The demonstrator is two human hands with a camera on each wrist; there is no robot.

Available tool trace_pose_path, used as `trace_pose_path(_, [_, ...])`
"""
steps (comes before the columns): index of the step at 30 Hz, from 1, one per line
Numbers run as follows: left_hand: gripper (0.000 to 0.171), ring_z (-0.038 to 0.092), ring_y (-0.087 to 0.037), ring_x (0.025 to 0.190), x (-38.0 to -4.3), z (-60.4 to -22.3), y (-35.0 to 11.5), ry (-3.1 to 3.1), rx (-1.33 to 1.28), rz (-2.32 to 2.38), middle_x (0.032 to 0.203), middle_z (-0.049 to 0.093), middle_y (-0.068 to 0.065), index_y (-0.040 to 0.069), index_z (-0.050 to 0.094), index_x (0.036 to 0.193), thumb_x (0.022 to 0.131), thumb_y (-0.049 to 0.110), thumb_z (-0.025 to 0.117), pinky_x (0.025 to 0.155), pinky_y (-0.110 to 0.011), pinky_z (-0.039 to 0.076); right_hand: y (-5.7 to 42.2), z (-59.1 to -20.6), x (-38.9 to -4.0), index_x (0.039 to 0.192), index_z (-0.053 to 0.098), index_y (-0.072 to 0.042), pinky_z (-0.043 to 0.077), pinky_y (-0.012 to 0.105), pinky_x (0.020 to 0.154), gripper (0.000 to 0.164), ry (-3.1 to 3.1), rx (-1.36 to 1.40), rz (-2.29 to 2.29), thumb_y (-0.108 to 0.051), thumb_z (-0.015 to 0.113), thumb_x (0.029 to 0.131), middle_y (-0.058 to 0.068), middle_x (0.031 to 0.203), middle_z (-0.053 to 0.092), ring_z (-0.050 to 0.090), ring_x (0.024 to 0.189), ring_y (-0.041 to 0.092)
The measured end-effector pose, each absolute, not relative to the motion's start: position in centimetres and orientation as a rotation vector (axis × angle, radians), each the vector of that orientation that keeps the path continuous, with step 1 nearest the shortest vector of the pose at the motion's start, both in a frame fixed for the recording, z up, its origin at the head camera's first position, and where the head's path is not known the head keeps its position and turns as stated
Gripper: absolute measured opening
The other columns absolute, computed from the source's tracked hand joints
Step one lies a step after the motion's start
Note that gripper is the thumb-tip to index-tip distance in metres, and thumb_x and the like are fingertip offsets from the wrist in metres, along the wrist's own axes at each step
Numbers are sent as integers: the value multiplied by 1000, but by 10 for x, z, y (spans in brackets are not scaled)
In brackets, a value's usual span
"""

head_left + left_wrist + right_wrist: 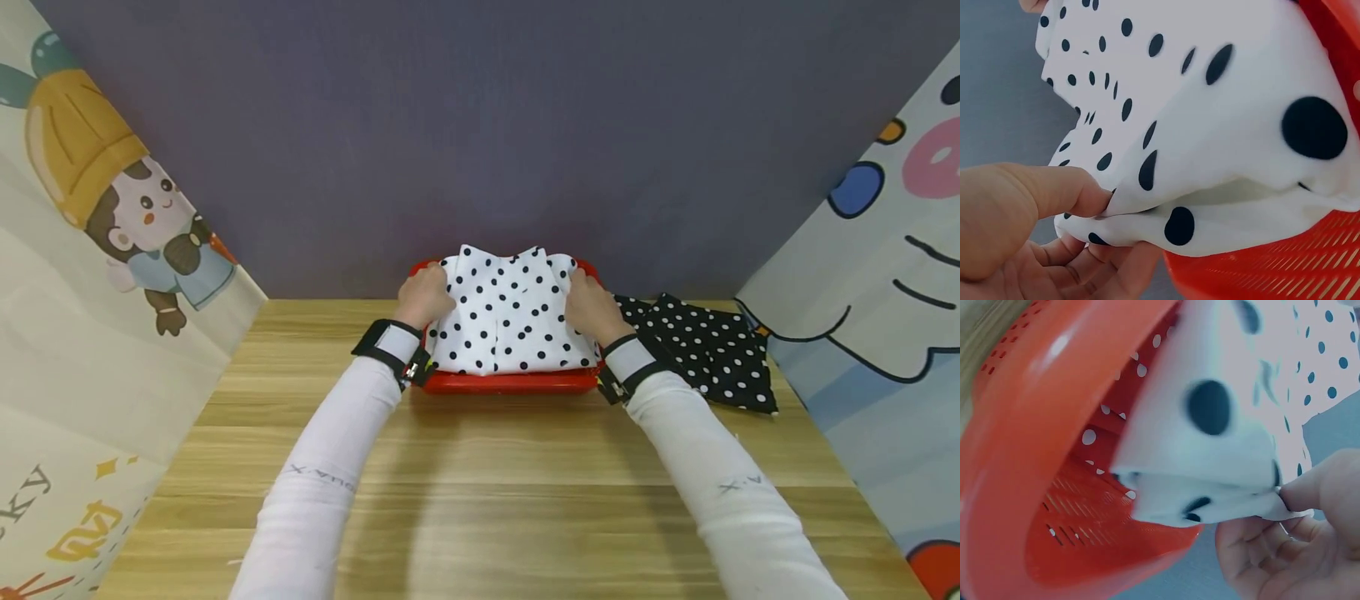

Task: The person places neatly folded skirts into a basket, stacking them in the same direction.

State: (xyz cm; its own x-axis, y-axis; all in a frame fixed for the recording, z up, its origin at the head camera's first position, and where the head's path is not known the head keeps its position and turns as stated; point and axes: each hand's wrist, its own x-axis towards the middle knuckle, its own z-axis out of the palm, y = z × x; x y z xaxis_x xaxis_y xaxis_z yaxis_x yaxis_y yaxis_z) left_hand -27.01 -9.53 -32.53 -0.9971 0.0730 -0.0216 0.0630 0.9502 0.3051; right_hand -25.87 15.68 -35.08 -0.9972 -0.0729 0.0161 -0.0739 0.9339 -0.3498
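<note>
A folded white cloth with black dots [502, 317] lies over a red plastic basket [510, 383]. My left hand [425, 296] pinches the cloth's left edge between thumb and fingers, as the left wrist view shows. At the opposite edge, my right hand [592, 307] pinches the fabric the same way. In the right wrist view, the cloth's near end is raised above the basket's rim [1054, 381]. Below it, inside the basket, a red cloth with white dots [1088, 436] is partly visible.
To the right of the basket, a black cloth with white dots [712, 350] lies on the wooden table [495, 483], partly behind my right wrist. A dark grey wall [480, 133] stands behind, and printed panels [90, 350] flank both sides.
</note>
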Motion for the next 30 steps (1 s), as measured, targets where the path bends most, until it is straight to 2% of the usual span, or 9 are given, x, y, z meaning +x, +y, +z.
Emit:
trace_pose_path(6, [39, 60, -34, 89, -279, -335, -90, 3065, 105, 442, 103, 60, -16, -4, 49, 113, 80, 15, 57, 74, -46, 50, 155, -352, -267, 137, 23, 9, 48, 39, 64, 49, -3198, 29, 511, -11, 36, 94, 26, 104, 57, 58, 77, 32])
trace_pose_path(10, [38, 59, -32, 87, -281, -341, -88, 3028, 107, 427, 102, 59, -15, -3, 50, 114, 81, 16, 58, 73, -43, 50, 155, -354, -270, 142, 17, 7, 43, 30, 54, 57, -3283, 25, 484, -11, 39, 93, 22, 92, 58, 55, 67, 28])
trace_pose_path(14, [39, 58, -30, 84, -282, -346, -86, 2994, 97, 419, 100, 59, -15, -3, 50, 114, 81, 16, 60, 73, -41, 51, 155, -354, -273, 141, 21, 5, 39, 27, 47, 58, -3336, 38, 506, -10, 42, 90, 18, 81, 53, 52, 60, 26])
trace_pose_path(16, [40, 58, -30, 82, -283, -348, -85, 2986, 89, 415, 100, 59, -15, -3, 50, 115, 81, 16, 61, 73, -40, 51, 155, -353, -273, 138, 28, 6, 40, 28, 49, 55, -3349, 49, 499, -9, 44, 88, 18, 85, 53, 52, 62, 27])
trace_pose_path(22, [42, 57, -29, 81, -285, -356, -82, 2958, 66, 421, 98, 59, -14, -3, 49, 118, 81, 14, 61, 71, -38, 51, 151, -353, -274, 130, 37, 8, 45, 37, 68, 48, -3398, 88, 415, -9, 47, 86, 23, 104, 54, 53, 81, 33])
trace_pose_path(30, [37, 57, -30, 85, -288, -362, -83, 2939, 61, 415, 102, 59, -14, -1, 51, 115, 82, 14, 59, 73, -39, 50, 146, -362, -279, 130, 37, 7, 47, 37, 66, 48, -3427, 18, 419, -8, 49, 86, 23, 101, 56, 55, 79, 32])
